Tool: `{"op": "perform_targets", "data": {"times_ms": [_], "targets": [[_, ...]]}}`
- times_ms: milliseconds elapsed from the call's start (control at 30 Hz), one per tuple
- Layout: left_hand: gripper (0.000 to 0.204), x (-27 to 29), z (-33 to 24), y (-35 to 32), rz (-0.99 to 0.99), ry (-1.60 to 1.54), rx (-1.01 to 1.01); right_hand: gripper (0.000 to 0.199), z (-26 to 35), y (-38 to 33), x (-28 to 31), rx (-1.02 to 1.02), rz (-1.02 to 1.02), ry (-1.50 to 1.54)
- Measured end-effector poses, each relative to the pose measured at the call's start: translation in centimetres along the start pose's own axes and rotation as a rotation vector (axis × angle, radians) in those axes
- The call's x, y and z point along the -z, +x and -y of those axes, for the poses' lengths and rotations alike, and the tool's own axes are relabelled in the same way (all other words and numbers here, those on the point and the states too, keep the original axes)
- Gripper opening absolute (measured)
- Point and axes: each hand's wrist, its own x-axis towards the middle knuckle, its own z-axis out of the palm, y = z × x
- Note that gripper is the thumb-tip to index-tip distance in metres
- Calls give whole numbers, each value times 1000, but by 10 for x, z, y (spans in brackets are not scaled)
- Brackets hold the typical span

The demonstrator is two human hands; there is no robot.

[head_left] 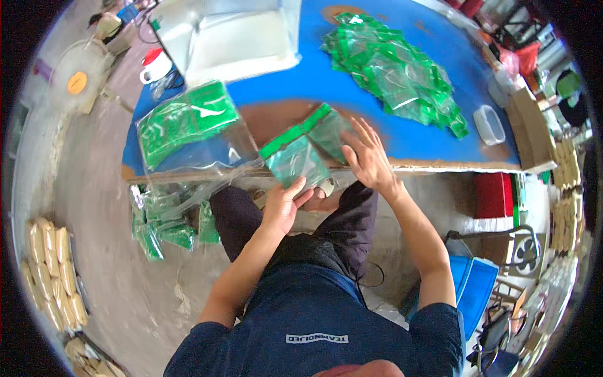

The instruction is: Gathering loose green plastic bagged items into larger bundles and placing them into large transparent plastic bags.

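1. Hands meet at the near edge of a blue table (pixel 301 81), over the seated person's lap.
2. The left hand (pixel 282 204) is closed on the lower edge of a green pouch (pixel 292 160), thumb on one face and fingers behind it, so the pouch stands tilted up toward 12 o'clock.
3. The right hand (pixel 369 157) is spread wide, fingers splayed, palm pressing flat on a second green pouch (pixel 330 132) lying at the table edge; it grips nothing.
4. The 2 pouches touch, the flat one at 1 o'clock of the held one.
5. A heap of green pouches (pixel 396 69) lies at 1 o'clock of the hands, well apart from them.
6. A clear bag of green pouches (pixel 188 122) sits at 10 o'clock, near the left hand.
7. More green pouches (pixel 160 226) lie on the floor at 8 o'clock.
8. A white mug (pixel 156 65) with a red lid stands at 11 o'clock, at the table's far left corner.
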Motion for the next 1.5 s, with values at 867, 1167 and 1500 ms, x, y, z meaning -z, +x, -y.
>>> {"op": "perform_targets", "data": {"times_ms": [867, 1167, 1500], "targets": [[50, 14, -16, -38, 84, 178, 37, 98, -145, 108, -22, -377, 100, -427], [45, 24, -30, -30, 82, -34, 28, 77, -42, 38, 5, -207, 58, -298], [40, 38, -13, -43, 144, -74, 38, 86, 4, 14, -16, 130, 192, -216]]}}
